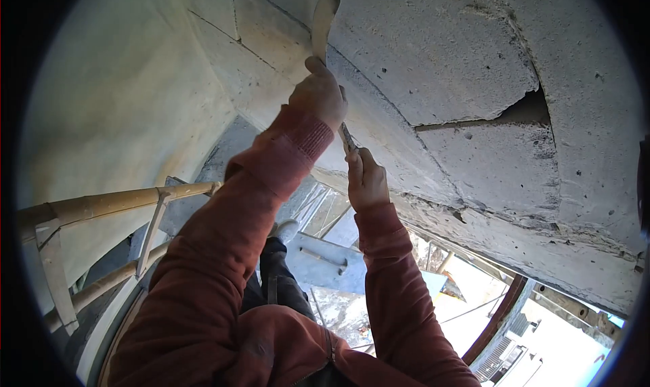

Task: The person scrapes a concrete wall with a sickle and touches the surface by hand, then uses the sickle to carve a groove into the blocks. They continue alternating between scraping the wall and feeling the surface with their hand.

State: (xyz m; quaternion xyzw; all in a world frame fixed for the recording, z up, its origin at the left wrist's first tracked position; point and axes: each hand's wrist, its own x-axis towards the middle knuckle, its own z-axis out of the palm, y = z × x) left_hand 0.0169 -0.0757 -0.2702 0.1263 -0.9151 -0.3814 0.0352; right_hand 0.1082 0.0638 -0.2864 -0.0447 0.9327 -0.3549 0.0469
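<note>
My left hand [317, 96] is closed around the upper part of a long tool near the concrete wall. A curved, flat grey blade [325, 23] rises above this hand, close to the wall surface. Lower down and to the right, my right hand [367, 179] grips the lower end of the tool's shaft [347, 138]. The part of the tool inside my left hand is hidden. Block joints and a dark broken gap show in the wall [460, 48].
A bamboo ladder [115, 203] leans at the left beside a smooth curved wall [115, 102]. Below are a blue-grey panel [323, 262], a shoe [288, 231] and scaffold poles. A reddish-brown beam [497, 319] stands at the lower right, with a bright drop beyond.
</note>
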